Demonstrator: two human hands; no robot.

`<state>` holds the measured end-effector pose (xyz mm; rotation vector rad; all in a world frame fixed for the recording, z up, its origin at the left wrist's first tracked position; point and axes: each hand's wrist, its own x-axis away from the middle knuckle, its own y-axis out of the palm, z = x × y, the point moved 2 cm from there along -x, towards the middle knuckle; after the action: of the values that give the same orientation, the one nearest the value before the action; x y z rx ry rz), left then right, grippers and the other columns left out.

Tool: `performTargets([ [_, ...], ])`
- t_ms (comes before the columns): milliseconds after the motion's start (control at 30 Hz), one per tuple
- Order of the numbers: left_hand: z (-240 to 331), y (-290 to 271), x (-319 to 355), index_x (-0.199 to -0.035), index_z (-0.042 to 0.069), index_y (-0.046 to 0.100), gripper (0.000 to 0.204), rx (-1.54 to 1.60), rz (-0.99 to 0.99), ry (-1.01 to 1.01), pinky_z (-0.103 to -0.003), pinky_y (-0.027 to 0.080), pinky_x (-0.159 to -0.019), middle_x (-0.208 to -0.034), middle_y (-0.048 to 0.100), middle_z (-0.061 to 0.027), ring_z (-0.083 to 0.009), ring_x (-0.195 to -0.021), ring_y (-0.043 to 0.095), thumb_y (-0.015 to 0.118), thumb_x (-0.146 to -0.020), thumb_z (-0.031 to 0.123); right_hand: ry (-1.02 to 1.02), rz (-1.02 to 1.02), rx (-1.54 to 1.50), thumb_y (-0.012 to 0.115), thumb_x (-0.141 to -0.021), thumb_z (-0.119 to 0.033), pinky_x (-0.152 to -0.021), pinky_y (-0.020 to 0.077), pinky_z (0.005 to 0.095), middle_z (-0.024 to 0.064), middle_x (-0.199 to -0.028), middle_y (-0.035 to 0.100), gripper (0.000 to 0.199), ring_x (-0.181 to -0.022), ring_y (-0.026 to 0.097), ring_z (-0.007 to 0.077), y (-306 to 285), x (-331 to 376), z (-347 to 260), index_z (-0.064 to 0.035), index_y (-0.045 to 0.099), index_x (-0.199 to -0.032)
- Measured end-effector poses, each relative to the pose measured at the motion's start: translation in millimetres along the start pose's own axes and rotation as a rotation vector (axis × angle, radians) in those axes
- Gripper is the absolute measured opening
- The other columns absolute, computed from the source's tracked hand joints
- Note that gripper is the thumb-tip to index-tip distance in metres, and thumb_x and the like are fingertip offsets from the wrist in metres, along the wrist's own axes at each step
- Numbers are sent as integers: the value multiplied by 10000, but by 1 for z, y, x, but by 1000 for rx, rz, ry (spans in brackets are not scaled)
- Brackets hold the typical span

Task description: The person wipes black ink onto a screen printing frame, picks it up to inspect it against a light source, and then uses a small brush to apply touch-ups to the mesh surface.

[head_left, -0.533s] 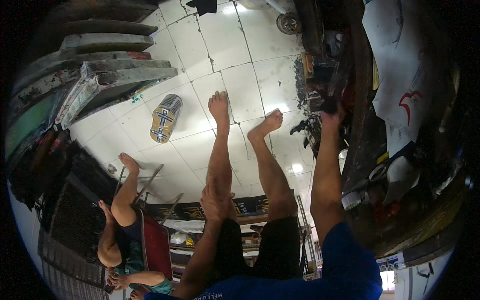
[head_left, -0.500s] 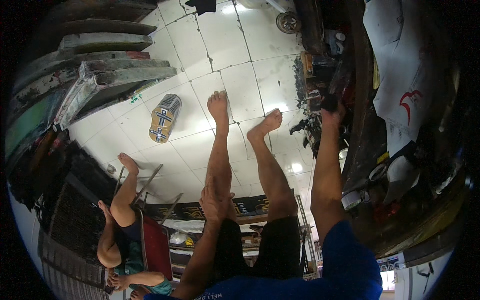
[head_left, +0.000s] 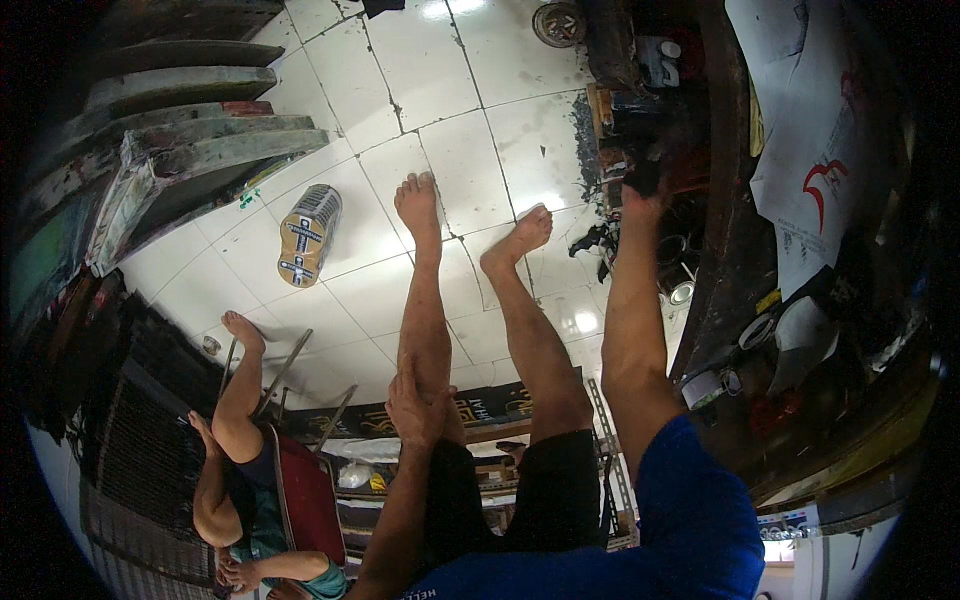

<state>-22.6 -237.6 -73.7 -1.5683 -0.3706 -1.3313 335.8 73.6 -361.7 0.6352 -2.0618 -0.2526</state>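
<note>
My left hand (head_left: 418, 408) rests on my left lower leg (head_left: 426, 330) just below the knee, its fingers lying along the shin and the thumb toward the other side. My right arm stretches far forward, beside the dark workbench (head_left: 712, 210) on the right. At its end my right hand (head_left: 641, 203) is closed around a small black thing (head_left: 645, 178), too dark to name. It is at the cluttered lower shelf, close to several dark items (head_left: 620, 130). Shadow hides part of the fingers.
On the tiled floor lies a plastic-wrapped pack of cans (head_left: 308, 235). Dark-edged panels (head_left: 200, 140) lean at the left. Another person (head_left: 240, 480) sits on a red chair (head_left: 308, 490) at lower left. White sheets (head_left: 800, 170) and a tape roll (head_left: 757, 331) are at the right.
The whole view has shifted a little, so floor things sit farther left. My right hand stays at the shelf with the black thing. My left hand remains on the leg.
</note>
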Motion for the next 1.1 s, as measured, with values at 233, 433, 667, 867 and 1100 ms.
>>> performTargets([
  [233,3,-4,-5,-1404,120,296,942,0,-38,-39,-512,333,-938,-1258,483,-169,-340,-1175,434,802,-623,271,0,161,-131,450,-902,-224,-971,407,478,167,-1262,526,387,-1138,510,322,-57,-7,11,-20,530,-1221],
  [433,-11,-6,-4,-1394,103,306,905,70,37,79,-501,366,-907,-1210,509,-188,-362,-1133,464,787,-640,245,79,221,-54,490,-882,-202,-912,443,444,159,-1198,556,353,-1066,541,302,-65,-17,29,-22,548,-1180],
  [667,-11,-6,-14,-1384,95,325,886,41,53,114,-486,398,-882,-1156,548,-174,-377,-1078,496,773,-647,295,179,136,389,585,-831,-160,-786,515,364,135,-1050,626,284,-900,611,252,-65,11,29,-26,592,-1081],
  [867,-6,-14,-3,-1413,139,262,935,-22,43,1,-473,379,-907,-1186,540,-139,-326,-1113,483,762,-652,351,193,-42,400,636,-778,-241,-700,532,317,62,-1011,649,305,-885,632,194,77,107,61,-49,632,-1015],
  [1100,0,-32,-5,-1376,74,342,751,12,105,96,-477,448,-870,-1158,553,-204,-377,-1039,546,671,-759,348,-17,-200,738,599,-820,-34,-867,450,269,91,-1139,569,413,-967,564,171,192,120,83,18,486,-1214],
])
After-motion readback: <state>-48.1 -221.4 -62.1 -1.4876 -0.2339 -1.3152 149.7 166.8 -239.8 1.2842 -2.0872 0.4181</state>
